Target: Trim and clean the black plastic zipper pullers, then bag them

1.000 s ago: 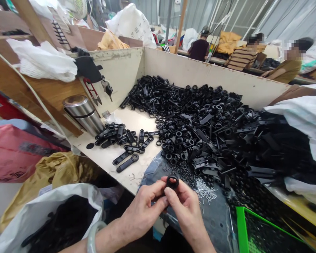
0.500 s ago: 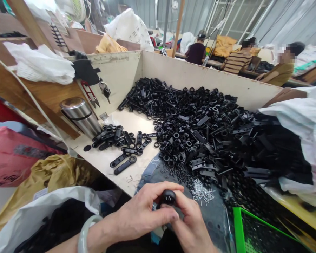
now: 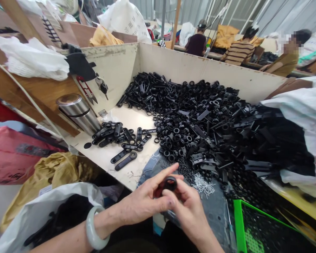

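Both my hands meet low in the middle of the view, over a grey cloth [image 3: 216, 214]. My left hand [image 3: 144, 200] and my right hand [image 3: 188, 207] pinch one small black plastic ring part [image 3: 169, 183] between thumbs and fingers. The left index finger stretches out over the part. A pale jade bangle [image 3: 93, 230] sits on my left wrist. Just beyond the hands lie small black rings and a scatter of thin metal pins [image 3: 202, 185]. A large heap of black plastic parts [image 3: 213, 123] fills the work bin behind them.
Several flat black arm pieces [image 3: 121, 138] lie on the white bin floor at left, near a steel flask [image 3: 79, 114]. A green crate [image 3: 255, 228] sits at lower right, a white bag with black parts [image 3: 50, 218] at lower left. Other people sit at far tables.
The ring part was held up between my fingertips, then dropped lower and was covered by both hands. Now it sits between them again, with my left index finger stretched out.
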`<state>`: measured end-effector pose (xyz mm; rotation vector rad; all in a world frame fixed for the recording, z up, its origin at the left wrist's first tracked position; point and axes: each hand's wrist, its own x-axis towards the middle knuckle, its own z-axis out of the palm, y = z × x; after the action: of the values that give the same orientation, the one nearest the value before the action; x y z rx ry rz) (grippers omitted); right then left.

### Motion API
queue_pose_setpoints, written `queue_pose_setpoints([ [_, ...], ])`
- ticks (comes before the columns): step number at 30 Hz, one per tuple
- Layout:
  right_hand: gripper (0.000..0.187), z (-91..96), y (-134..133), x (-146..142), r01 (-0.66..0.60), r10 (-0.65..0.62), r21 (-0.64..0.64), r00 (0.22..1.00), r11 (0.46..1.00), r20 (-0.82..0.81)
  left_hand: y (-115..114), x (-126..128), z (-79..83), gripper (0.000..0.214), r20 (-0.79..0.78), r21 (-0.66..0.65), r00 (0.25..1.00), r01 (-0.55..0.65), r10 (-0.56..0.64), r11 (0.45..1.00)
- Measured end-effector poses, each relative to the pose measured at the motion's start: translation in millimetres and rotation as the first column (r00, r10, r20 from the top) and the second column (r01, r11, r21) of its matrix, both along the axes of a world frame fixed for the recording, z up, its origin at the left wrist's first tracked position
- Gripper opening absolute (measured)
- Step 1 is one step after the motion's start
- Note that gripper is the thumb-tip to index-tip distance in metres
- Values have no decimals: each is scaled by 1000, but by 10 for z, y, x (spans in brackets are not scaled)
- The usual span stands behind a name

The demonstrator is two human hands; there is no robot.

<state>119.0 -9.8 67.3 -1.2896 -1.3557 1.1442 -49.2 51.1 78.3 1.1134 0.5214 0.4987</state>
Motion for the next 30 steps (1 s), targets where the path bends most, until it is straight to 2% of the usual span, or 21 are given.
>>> queue_pose_setpoints([
  [2, 21, 9, 7, 53, 72, -81, -68, 987, 995, -137, 15, 0, -51, 94, 93, -86, 993, -72, 80, 994],
  [3, 23, -2, -6, 84, 110, -119, -66, 981, 992, -154, 27, -6, -56, 96, 101, -103, 988, -104, 114, 989],
  [5, 24, -41, -46, 139, 151, -152, -12, 982, 988, -113, 51, -22, -20, 83, 63, -107, 995, -75, 82, 991],
  [7, 25, -76, -81, 163, 144, -143, 10, 988, 990, -60, 69, -30, 60, 57, -7, -71, 999, 51, -52, 996],
  [9, 30, -89, -95, 145, 125, -128, -35, 987, 992, -101, 71, -25, 140, 30, -120, 10, 982, 145, -142, 989],
  [12, 42, -63, -88, 78, 93, -148, -200, 949, 975, -279, 44, -11, 183, 25, -227, 117, 971, 106, -77, 987],
  [15, 43, -12, -72, 33, 23, -122, -285, 935, 958, -334, 6, -18, 138, 35, -99, 86, 993, 75, -67, 993],
  [17, 43, 16, -62, 25, 0, -88, -268, 944, 963, -317, -15, -22, 103, 46, 23, 55, 994, 101, -102, 993],
  [19, 45, 27, -61, 29, 1, -74, -242, 953, 970, -295, -39, -11, 87, 42, 57, 37, 995, 84, -86, 996],
  [24, 45, -32, -151, 41, -8, -15, -166, 990, 986, -140, -133, 54, 125, 36, -99, 46, 994, -42, 46, 998],
  [30, 42, -134, -290, -10, 91, -88, -59, 995, 994, 49, -245, 43, 203, 34, -211, 169, 972, -72, 107, 983],
])
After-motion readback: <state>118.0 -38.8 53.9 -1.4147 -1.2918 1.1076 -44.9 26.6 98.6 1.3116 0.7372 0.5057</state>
